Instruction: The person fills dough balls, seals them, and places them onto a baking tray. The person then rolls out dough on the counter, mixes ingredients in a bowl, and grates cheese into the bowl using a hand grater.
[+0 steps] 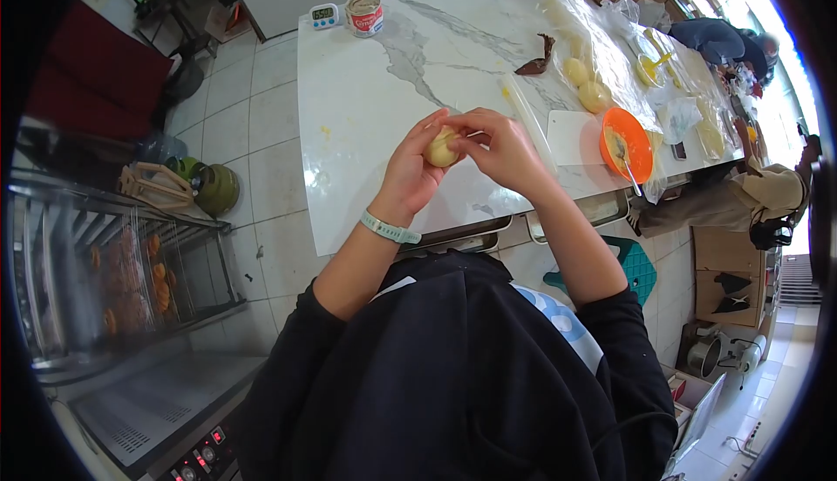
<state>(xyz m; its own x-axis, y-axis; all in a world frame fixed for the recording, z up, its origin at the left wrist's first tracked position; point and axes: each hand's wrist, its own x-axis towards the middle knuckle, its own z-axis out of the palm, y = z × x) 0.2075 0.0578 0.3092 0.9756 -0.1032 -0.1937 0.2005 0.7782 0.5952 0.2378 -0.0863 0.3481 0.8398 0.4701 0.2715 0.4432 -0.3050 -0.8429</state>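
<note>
A pale yellow ball of dough [442,148] rests in my left hand [408,165], whose fingers curl around it from below and the side. My right hand [499,152] pinches at the top and right side of the same ball, thumb and fingertips pressed to it. Both hands are above the near part of the white marble-patterned table [349,89]. The underside of the ball is hidden by my left palm. To the right of my hands lie a long clear tube-like roller [528,124] and an orange bowl [626,145] with a spoon [629,174] in it.
More dough balls [595,96] lie under plastic sheeting [558,19] at the back right. A timer [324,16] and a tin can [364,16] stand at the far left corner. A rack of baked goods [131,281] is at left; a green stool [629,267] is below right. Other people are at right.
</note>
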